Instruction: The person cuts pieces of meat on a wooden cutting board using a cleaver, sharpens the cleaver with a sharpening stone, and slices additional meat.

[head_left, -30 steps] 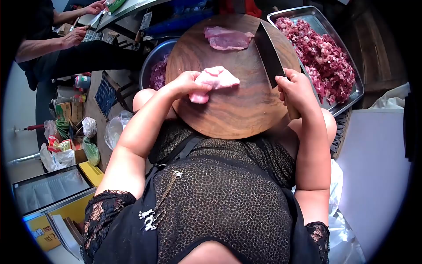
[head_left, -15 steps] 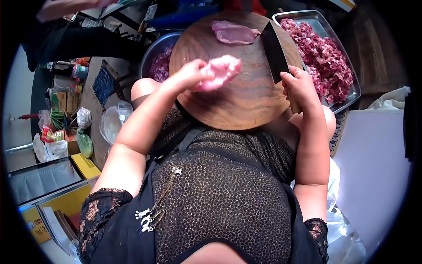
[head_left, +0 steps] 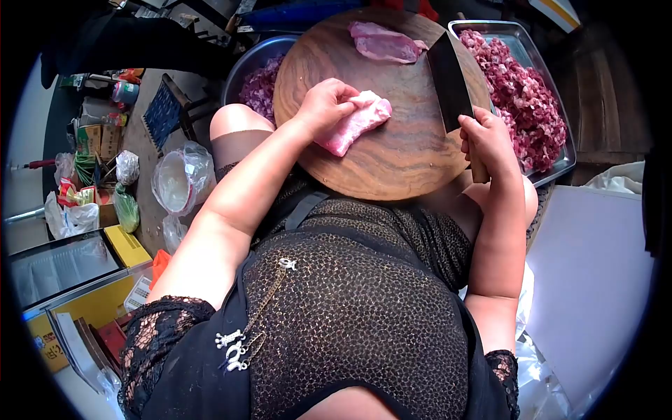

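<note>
Head view: nearest us is our black top, gold-speckled in front, with silver charms dangling at its left. To the near left stands a case with a glassy top and yellow trim; to the near right, a pale flat panel. Past our lap sits a round wooden chopping board. By its right edge, our right hand has its fingers wrapped round the handle of a broad, dark cleaver, the blade slanting away over the board's right side. Our left hand has thumb and fingers closed on the edge of a pale pink slab of meat, at the board's left part; how much of it bears on the wood, we cannot tell. Just right of the board, a steel tray carries a heap of chopped meat; to the left, a metal bowl holds more. On the board's far part lies a second slab, its right end close to the blade.
</note>
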`<state>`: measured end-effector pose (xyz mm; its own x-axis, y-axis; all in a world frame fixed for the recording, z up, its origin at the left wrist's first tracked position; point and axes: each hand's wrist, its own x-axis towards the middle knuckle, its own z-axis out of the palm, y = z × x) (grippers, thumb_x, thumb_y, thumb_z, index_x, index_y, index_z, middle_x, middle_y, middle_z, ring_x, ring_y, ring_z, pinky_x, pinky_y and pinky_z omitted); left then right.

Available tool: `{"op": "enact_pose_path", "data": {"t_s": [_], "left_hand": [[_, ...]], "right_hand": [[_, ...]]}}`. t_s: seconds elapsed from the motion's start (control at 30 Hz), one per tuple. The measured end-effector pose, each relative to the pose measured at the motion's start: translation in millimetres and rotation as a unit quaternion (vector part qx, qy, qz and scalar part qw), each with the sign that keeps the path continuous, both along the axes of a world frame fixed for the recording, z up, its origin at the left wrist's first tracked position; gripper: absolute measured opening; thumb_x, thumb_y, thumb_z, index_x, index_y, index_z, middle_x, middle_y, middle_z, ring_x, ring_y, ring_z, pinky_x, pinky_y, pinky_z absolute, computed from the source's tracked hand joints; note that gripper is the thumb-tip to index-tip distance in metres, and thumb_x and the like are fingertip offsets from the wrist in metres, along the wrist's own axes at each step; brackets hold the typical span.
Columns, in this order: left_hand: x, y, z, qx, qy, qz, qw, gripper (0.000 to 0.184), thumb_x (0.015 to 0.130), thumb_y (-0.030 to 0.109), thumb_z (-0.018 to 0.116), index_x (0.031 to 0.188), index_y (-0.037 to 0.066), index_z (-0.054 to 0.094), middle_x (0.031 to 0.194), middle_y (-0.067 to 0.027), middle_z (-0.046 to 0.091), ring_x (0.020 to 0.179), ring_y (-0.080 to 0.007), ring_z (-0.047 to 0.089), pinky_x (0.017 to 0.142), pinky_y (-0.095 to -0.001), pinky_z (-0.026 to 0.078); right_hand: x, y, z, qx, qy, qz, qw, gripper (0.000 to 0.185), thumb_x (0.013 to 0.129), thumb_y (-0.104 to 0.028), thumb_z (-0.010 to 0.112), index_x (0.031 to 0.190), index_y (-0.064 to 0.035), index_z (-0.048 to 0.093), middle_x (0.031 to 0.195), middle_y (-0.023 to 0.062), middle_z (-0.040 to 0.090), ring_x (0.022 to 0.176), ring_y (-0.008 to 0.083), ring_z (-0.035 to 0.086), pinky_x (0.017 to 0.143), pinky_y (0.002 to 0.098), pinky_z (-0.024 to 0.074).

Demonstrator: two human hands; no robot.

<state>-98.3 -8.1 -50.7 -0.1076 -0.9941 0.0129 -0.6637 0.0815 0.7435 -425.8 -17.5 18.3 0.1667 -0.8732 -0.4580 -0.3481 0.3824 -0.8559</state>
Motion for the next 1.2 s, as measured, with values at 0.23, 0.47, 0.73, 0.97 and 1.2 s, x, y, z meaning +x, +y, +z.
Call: {"op": "enact_pose_path", "data": {"t_s": [0.23,0.47,0.73,0.97,1.2], "left_hand": [[-4,7,-1,-0.050,-0.003,0.004,0.999,0.017,0.080,0.013,0.073,0.094,0.004,0.072,0.091,-0.0105,0.067,0.087,-0.0215,0.066,0.079,-0.0305,0.054],[21,-42,3,-0.109,-0.112,0.119,0.980,0.025,0.085,0.020,0.072,0.105,0.006,0.069,0.093,-0.0084,0.069,0.086,-0.0206,0.065,0.079,-0.0319,0.053],[-55,33,-19,-0.157,-0.258,-0.122,0.945,0.035,0.091,0.037,0.060,0.119,0.017,0.066,0.138,-0.0170,0.048,0.128,-0.0332,0.046,0.107,-0.0462,0.037],[-33,64,16,-0.184,-0.259,-0.239,0.918,0.033,0.086,0.030,0.065,0.119,0.024,0.067,0.146,-0.0176,0.042,0.138,-0.0361,0.036,0.112,-0.0541,0.028],[-27,35,13,-0.176,-0.125,-0.132,0.967,0.035,0.074,0.011,0.073,0.107,0.021,0.069,0.110,-0.0095,0.061,0.106,-0.0343,0.057,0.091,-0.0443,0.050]], "right_hand": [[-1,-2,0,-0.002,0.013,0.010,1.000,0.017,0.095,-0.019,0.058,0.083,-0.0077,0.053,0.069,-0.0009,0.055,0.054,0.0097,0.055,0.047,0.0276,0.0464],[-9,-6,-10,0.028,-0.025,0.012,0.999,0.010,0.096,-0.018,0.055,0.098,-0.0078,0.052,0.071,-0.0015,0.054,0.056,0.0101,0.054,0.048,0.0274,0.0442],[18,14,-11,-0.118,0.006,-0.031,0.993,0.025,0.093,-0.013,0.058,0.116,-0.0025,0.064,0.063,-0.0023,0.055,0.050,0.0063,0.051,0.046,0.0235,0.0430],[33,42,9,-0.173,0.027,0.031,0.984,0.032,0.094,-0.016,0.063,0.123,-0.0026,0.063,0.063,-0.0019,0.056,0.052,0.0048,0.050,0.048,0.0230,0.0431],[48,69,-2,-0.399,0.304,0.217,0.837,0.032,0.091,-0.020,0.059,0.122,-0.0135,0.062,0.087,0.0148,0.069,0.076,0.0320,0.068,0.066,0.0429,0.0556]]}}
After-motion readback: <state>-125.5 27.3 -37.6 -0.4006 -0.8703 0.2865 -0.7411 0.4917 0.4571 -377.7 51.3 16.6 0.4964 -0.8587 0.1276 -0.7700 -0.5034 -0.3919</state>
